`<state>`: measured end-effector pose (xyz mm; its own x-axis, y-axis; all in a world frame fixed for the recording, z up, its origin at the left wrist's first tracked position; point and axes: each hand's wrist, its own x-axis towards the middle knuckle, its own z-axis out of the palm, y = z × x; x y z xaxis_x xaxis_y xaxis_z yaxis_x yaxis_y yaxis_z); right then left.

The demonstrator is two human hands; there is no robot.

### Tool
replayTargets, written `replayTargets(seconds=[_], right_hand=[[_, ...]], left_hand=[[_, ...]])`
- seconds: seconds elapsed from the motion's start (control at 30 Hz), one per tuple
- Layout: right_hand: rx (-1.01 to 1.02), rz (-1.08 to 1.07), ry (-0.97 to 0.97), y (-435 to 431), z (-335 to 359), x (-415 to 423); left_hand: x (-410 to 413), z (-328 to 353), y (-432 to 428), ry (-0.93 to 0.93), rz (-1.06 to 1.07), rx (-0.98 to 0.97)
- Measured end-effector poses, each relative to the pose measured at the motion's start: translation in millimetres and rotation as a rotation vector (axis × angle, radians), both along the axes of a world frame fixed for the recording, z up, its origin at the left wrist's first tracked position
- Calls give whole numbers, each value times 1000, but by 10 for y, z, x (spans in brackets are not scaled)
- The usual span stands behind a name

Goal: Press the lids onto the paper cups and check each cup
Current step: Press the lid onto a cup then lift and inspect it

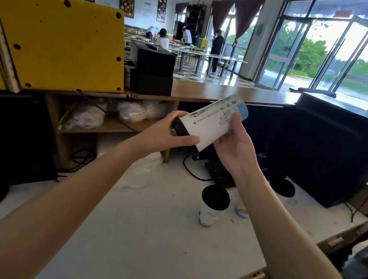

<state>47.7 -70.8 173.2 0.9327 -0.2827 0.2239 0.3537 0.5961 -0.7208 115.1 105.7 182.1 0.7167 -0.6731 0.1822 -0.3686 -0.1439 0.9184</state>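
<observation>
A white paper cup (pixel 212 122) with blue print and a black lid (pixel 181 127) is held on its side above the white table (pixel 144 238). My left hand (pixel 167 133) grips the lidded end, thumb along the cup's lower edge. My right hand (pixel 235 145) holds the cup's body near its blue base, fingers curled behind it. A second cup (pixel 211 213), upright with a black lid (pixel 216 197), stands on the table below my right forearm. Behind that forearm a third cup (pixel 240 209) with blue print shows only in part.
A black keyboard (pixel 219 174) and cables lie at the table's back. A dark monitor (pixel 328 151) stands at right, another dark screen (pixel 11 138) at left. A yellow box (pixel 59 40) sits on the wooden shelf. Several people stand far back in the room.
</observation>
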Motion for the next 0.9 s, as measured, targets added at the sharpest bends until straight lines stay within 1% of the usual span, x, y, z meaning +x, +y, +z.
replayTargets(seconds=[0.17, 0.3, 0.4, 0.63, 0.77, 0.9], right_hand=[[-346, -26, 35, -142, 213, 168], [-500, -39, 54, -216, 346, 302], [-607, -59, 84, -262, 389, 415], [-737, -128, 177, -298, 379, 575], [-756, -158, 210, -321, 372, 598], [-799, -166, 233, -332, 365, 610]], left_hand=[[214, 1, -4, -82, -3, 122], [281, 42, -81, -130, -10, 123], [353, 10, -176, -119, -3, 112], [561, -78, -385, -61, -56, 180], [665, -111, -464, -68, -66, 226], [708, -163, -503, -61, -80, 214]])
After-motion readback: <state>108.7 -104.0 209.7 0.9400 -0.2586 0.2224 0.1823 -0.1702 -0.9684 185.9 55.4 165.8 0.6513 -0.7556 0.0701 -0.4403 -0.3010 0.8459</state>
